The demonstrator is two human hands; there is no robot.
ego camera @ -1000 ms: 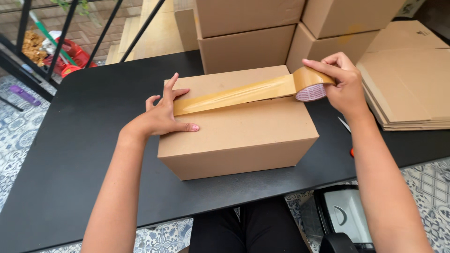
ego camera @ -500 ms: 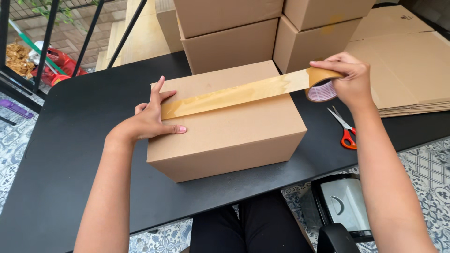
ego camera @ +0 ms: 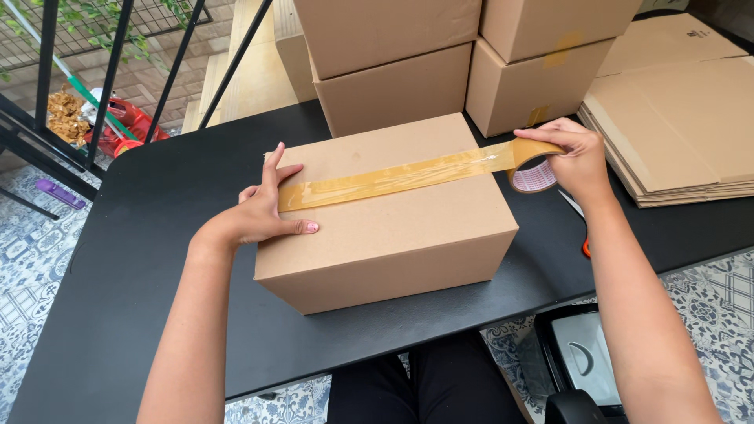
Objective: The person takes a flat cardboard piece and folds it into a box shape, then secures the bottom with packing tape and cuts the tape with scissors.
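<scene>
Head view shows 1 closed cardboard box (ego camera: 385, 228) sitting mid-counter on the black counter (ego camera: 133, 259). Left hand (ego camera: 263, 208) lies flat with fingers spread, pressing the near end of a brown tape strip (ego camera: 393, 177) onto the box's left top edge. Right hand (ego camera: 573, 157) is curled around the tape roll (ego camera: 534, 169), gripping it just past the box's right edge; the strip runs taut across the lid seam between both hands. Behind the box stand 4 stacked cartons (ego camera: 393, 86) (sealed, so far as visible). Flattened cardboard sheets (ego camera: 691, 126) are piled at right. An orange-handled tool (ego camera: 585, 247) lies partly hidden under the right forearm.
</scene>
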